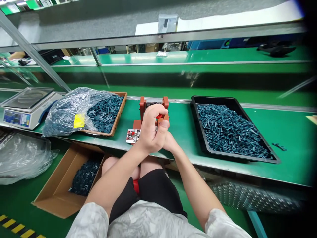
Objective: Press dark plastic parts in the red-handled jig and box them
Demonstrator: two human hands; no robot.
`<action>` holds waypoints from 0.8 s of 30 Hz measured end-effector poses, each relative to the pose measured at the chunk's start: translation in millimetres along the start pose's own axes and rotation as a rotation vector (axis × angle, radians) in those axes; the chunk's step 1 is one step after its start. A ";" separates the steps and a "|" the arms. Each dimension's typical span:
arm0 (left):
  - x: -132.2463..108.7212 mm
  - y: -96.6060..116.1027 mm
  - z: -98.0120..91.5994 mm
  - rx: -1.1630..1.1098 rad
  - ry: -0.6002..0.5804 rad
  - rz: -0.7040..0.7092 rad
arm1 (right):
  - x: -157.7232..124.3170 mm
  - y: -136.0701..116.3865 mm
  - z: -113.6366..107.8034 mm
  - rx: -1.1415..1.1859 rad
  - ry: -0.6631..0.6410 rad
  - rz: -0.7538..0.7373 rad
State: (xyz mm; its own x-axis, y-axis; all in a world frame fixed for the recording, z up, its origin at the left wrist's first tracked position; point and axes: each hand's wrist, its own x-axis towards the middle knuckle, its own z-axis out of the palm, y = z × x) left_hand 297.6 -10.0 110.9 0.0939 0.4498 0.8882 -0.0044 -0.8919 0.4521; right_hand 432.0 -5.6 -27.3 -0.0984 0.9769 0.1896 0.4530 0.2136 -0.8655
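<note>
We locate the red-brown fixture [142, 112] on the green surface [180, 124], close to its near edge and between two trays. Two uprights rise at the rear of the fixture, and a metal plate [136, 136] lies at its front left. The left hand [155, 130] stands in front of the fixture with its fingers curled and its thumb brought near them; a red knob [159, 116] shows in the gap. We cannot tell whether the left hand grips the knob. The right hand [169, 140] is mostly hidden behind the left, so we cannot tell its spread or its hold. To the left, we note the brown tray [120, 114] of dark teal parts [106, 110], partly covered by a clear bag [61, 114] with a yellow label [79, 120]; the scale [17, 118] sits beyond it. To the right, the black tray [198, 129] holds more such parts, with loose pieces [279, 146] just beside it. Below the surface at left, we find a carton [53, 185] containing dark parts.
</note>
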 end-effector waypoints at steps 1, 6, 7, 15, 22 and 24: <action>1.1 -1.2 1.1 -0.012 0.024 0.006 | -0.3 -0.9 -0.9 -0.003 -0.015 0.011; 23.9 -6.0 2.1 -0.051 -0.011 -0.040 | -0.2 2.1 0.2 -0.006 -0.008 0.061; 28.6 -5.5 1.5 -0.063 -0.036 -0.078 | -0.2 3.1 1.4 -0.001 0.008 0.066; 2.3 4.2 1.0 -0.093 0.007 -0.109 | -2.2 -1.2 0.4 0.025 0.012 0.059; 41.8 -25.3 -6.3 -0.022 -0.135 -0.141 | 1.4 13.4 0.7 0.046 -0.030 0.052; 65.1 -43.6 -2.8 -0.023 -0.155 -0.189 | 0.6 17.1 3.7 0.020 -0.010 0.072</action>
State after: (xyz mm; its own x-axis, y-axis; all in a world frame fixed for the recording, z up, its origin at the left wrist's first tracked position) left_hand 301.1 58.3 149.2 0.2473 0.5941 0.7654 0.0051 -0.7907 0.6121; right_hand 436.4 -1.4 -43.7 -0.0750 0.9896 0.1224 0.4418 0.1430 -0.8857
